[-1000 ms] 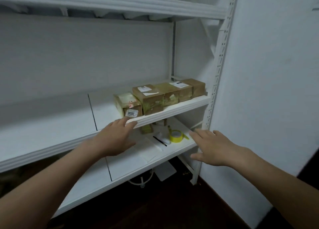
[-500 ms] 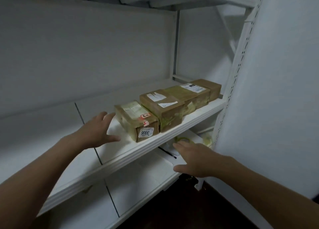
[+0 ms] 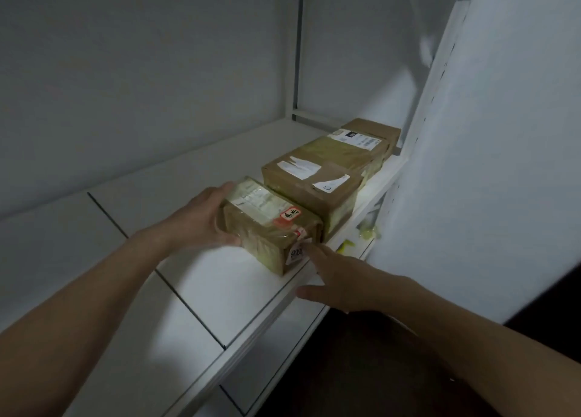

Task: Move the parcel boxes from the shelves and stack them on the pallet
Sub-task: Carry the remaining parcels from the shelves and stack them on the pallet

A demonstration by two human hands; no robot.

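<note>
1 brown tape-wrapped parcel box (image 3: 267,228), red sticker (image 3: 290,214); left hand (image 3: 201,223) gripping side.

farthest box (image 3: 372,128) half hidden behind its neighbour (image 3: 339,152); yellow thing (image 3: 345,245) below blurred.

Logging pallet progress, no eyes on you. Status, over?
Left hand grips nearest parcel box, left side; right hand, fingers straight, at its labelled end. Box on shelf, not lifted. Neighbour box tight against it.
</note>
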